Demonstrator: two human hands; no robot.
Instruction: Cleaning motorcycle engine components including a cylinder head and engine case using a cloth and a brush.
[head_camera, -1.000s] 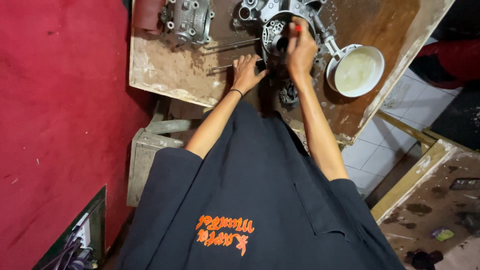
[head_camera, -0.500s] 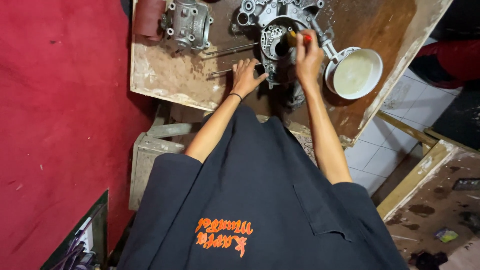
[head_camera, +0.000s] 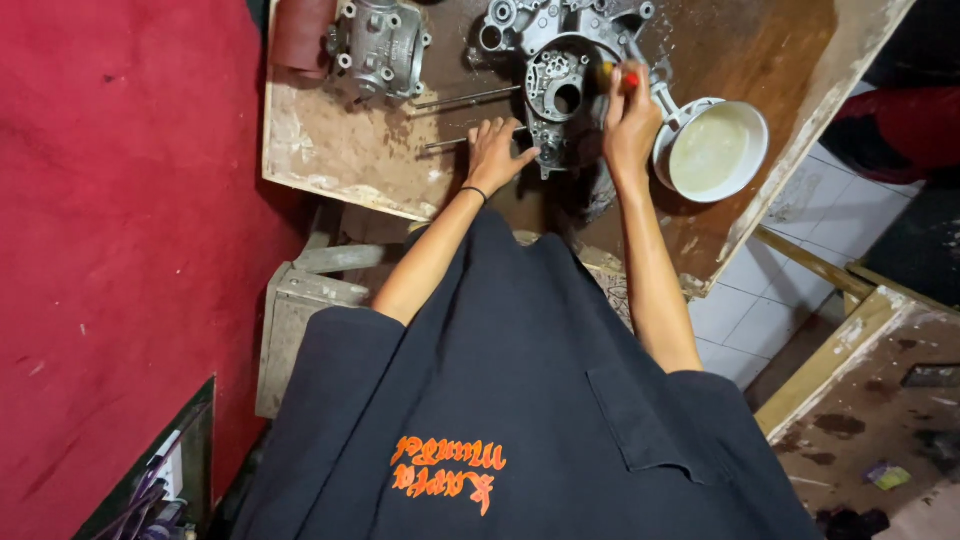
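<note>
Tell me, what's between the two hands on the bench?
In the head view, the grey metal engine casing lies between the left hand and the right hand.

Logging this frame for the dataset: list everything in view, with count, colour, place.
engine casing: 1, grey metal, bench centre, under both hands
smaller casting: 1, grey, bench upper left
metal rods: 2, grey, between the castings
screwdriver: 1, red and yellow handle, in right hand
bowl: 1, white with pale liquid, right of casing
workbench: 1, stained brown wood
wall: 1, red, left
left hand: on casing edge
right hand: gripping screwdriver
</note>
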